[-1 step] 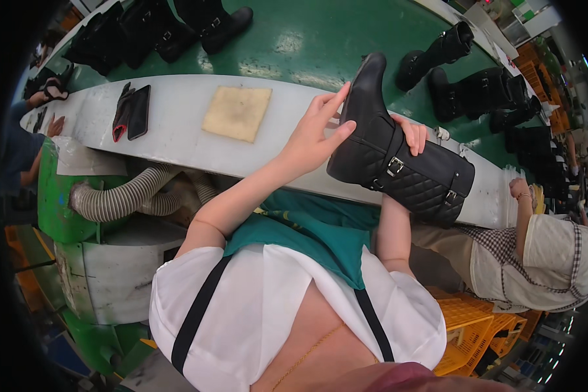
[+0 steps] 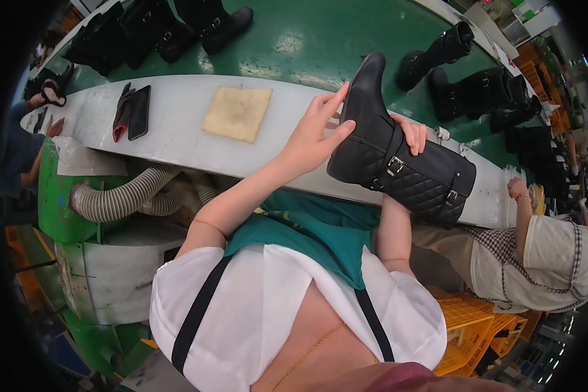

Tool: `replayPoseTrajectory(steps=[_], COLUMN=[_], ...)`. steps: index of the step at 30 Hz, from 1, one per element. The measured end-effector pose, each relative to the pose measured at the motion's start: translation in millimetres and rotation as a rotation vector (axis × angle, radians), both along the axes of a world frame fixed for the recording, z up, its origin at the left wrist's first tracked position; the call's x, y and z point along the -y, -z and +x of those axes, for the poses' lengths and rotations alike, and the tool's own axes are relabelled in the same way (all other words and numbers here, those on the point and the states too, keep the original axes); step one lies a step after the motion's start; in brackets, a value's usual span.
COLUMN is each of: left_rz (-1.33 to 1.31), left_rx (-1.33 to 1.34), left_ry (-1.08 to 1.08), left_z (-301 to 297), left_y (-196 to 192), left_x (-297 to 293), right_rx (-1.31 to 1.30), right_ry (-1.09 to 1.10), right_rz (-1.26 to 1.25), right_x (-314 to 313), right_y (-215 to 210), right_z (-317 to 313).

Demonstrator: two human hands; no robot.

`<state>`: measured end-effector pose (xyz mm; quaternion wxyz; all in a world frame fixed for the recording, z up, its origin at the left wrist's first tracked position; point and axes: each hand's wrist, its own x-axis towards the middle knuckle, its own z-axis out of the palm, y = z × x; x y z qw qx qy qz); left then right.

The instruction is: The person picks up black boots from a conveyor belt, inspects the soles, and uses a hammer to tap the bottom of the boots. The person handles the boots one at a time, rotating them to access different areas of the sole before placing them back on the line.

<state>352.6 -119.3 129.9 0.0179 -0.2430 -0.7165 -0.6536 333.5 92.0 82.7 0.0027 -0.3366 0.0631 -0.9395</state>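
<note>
A black boot (image 2: 431,173) with a quilted shaft and buckled straps is tilted over the front edge of the white bench, its toe pointing away from me. My right hand (image 2: 410,135) comes from beneath the shaft, and its fingers curl over the top side near the ankle. Along the foot, my left hand (image 2: 320,127) grips the sole side. Its fingertips press near the arch and its thumb lies by the heel. The palm side of my right hand is hidden behind the boot.
On the white bench (image 2: 176,104) lie a yellowish square pad (image 2: 237,114) and a dark phone (image 2: 139,112). Several black boots (image 2: 176,29) stand on the green conveyor (image 2: 307,39). A ribbed hose (image 2: 121,196) runs below. Co-workers (image 2: 549,261) are at both sides; yellow crates (image 2: 464,333) stand behind right.
At the far left, a co-worker's hand and the dark item in it have shifted slightly. My hands and the boot stay practically where they were.
</note>
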Motion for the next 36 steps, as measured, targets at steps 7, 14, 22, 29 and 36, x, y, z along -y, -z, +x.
replayPoseTrajectory(steps=[7,14,22,29,36], left_rz=[-0.039,0.063,0.433,0.849,1.187], left_rx=[0.071,0.275,0.621,1.144,1.232], left_ry=[0.033,0.183,0.241,0.53,0.666], left_z=[-8,-14,7,-15,-12], left_y=[21,33,35,21,23], left_x=[9,18,-15,-6,-12], right_rx=[0.04,0.406,0.082,0.504,0.556], right_ry=[0.039,0.018,0.007,0.105,0.251], right_rz=[0.072,-0.061,0.401,0.64,1.111], right_x=[-1,-5,1,18,30], right_y=[-11,-14,-34,-83,-76], right_z=[0,6,-29,-56,-77])
